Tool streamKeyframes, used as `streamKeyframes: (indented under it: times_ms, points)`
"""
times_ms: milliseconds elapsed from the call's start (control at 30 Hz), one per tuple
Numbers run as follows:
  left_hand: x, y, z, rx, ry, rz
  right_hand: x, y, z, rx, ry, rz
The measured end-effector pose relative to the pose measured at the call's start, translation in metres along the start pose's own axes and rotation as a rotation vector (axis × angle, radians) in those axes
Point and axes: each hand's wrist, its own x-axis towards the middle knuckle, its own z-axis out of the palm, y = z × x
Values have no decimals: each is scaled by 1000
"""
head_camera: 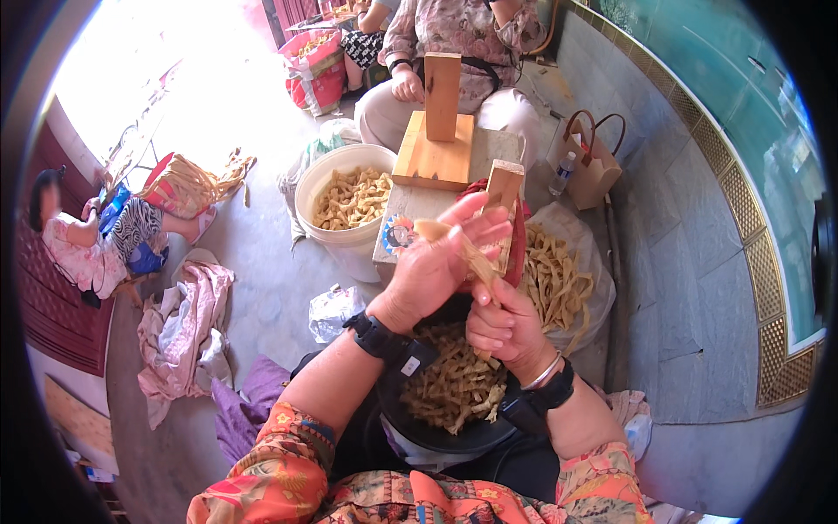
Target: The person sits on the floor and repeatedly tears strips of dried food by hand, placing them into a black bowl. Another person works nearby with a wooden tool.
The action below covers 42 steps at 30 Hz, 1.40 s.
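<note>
A tan, leathery-looking strip point(483, 265) runs slantwise between my two hands. My right hand point(507, 324) has its fingers curled around the lower part. My left hand point(425, 278) has its fingers spread, and its thumb lies across the strip near the upper, wider end. Below both hands is a black basin point(452, 442), holding many short knotted or twisted tan pieces point(445, 386). Just beyond my hands, a short wooden post point(504, 180) rises at the near end of a bench point(406, 203), with red cloth around its foot.
Beyond stands a wooden block with an upright board point(442, 98); a seated person point(458, 33) faces me. A white bucket point(344, 226) of tan pieces is left, a plastic bag of strips point(556, 281) right. Another person point(85, 242) sits far left. A paper bag point(589, 170) leans by the wall.
</note>
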Motion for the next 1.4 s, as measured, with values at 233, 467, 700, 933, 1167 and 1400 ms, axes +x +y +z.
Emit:
streamKeyframes:
  times_ms: [233, 467, 700, 933, 1167, 1400]
  points:
    - [-8, 4, 9, 555, 524, 392, 14, 10, 11, -882, 435, 1]
    - [-17, 5, 7, 1676, 93, 775, 9, 7, 26, -457, 343, -245]
    - [-33, -34, 22, 1280, 319, 151, 6, 7, 15, -1679, 599, -498]
    - [-16, -14, 5, 1238, 333, -186, 10, 4, 15, -807, 808, -262]
    - [-25, -12, 9, 1611, -31, 289, -1, -18, -13, -265, 494, 295]
    - [-25, -22, 12, 1414, 299, 222, 0, -24, -4, -1094, 475, -258]
